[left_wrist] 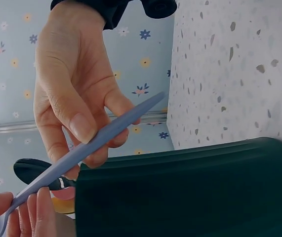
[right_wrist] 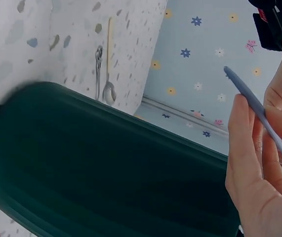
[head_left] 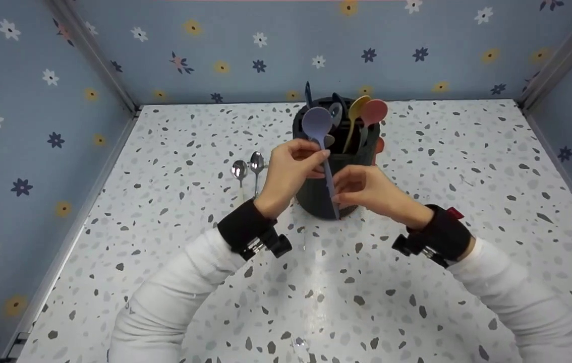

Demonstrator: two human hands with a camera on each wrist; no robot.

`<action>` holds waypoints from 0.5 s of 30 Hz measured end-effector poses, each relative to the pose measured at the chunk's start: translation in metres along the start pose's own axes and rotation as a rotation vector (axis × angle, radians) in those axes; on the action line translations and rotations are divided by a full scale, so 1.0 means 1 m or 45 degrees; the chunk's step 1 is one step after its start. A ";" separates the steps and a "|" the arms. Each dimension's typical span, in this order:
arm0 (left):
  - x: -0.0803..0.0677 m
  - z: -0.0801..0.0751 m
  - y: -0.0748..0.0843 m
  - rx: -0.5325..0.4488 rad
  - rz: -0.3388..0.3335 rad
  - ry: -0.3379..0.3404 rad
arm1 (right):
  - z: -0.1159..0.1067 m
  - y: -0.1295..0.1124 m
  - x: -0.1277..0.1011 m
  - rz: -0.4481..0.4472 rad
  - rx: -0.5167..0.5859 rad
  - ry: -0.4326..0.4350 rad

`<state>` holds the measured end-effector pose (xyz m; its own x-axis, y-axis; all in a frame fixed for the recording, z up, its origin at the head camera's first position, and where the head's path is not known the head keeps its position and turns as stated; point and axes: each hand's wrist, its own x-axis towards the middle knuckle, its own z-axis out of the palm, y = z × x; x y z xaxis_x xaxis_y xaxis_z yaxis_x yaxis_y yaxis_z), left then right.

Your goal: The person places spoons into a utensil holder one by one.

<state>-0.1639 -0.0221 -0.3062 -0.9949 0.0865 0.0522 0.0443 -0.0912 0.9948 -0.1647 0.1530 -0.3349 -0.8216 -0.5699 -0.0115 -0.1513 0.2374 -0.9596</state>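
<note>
A light purple spoon is held aslant in front of a dark green utensil holder, its bowl up and its handle running down. My left hand pinches it just below the bowl between thumb and fingers. Lower on the handle, my right hand pinches it; in the left wrist view the thumb of the right hand lies along the handle. Inside the holder stand a yellow spoon, a pink spoon, a metal spoon and dark-handled utensils.
Two metal spoons lie on the speckled table left of the holder, one with a pale handle, the other all silver. An orange item shows at the holder's right side. Flower-patterned panels enclose the table at back and sides.
</note>
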 end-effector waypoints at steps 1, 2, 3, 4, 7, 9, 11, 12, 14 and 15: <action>0.001 0.001 0.002 0.003 0.009 0.001 | -0.001 -0.002 0.000 -0.001 -0.002 0.008; 0.002 0.001 0.004 0.008 0.019 0.003 | -0.002 -0.004 0.001 -0.001 -0.007 0.015; 0.003 0.002 0.007 0.012 0.026 0.006 | -0.003 -0.006 0.001 0.000 -0.007 0.019; 0.004 0.003 0.008 0.016 0.033 0.009 | -0.005 -0.008 0.001 0.002 -0.008 0.020; 0.008 0.005 0.014 0.025 0.048 0.016 | -0.008 -0.012 0.003 0.000 -0.007 0.030; 0.010 0.005 0.018 0.031 0.062 0.019 | -0.010 -0.015 0.004 -0.006 -0.014 0.039; 0.012 0.006 0.021 0.037 0.082 0.021 | -0.011 -0.018 0.005 -0.018 -0.025 0.050; 0.012 0.006 0.023 0.044 0.095 0.021 | -0.012 -0.019 0.005 -0.023 -0.037 0.058; 0.014 0.006 0.027 0.053 0.117 0.021 | -0.014 -0.023 0.007 -0.031 -0.047 0.075; 0.016 0.006 0.029 0.050 0.121 0.022 | -0.014 -0.024 0.008 -0.037 -0.050 0.083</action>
<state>-0.1775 -0.0172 -0.2760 -0.9874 0.0626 0.1451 0.1415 -0.0589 0.9882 -0.1755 0.1540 -0.3076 -0.8505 -0.5248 0.0361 -0.1963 0.2530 -0.9474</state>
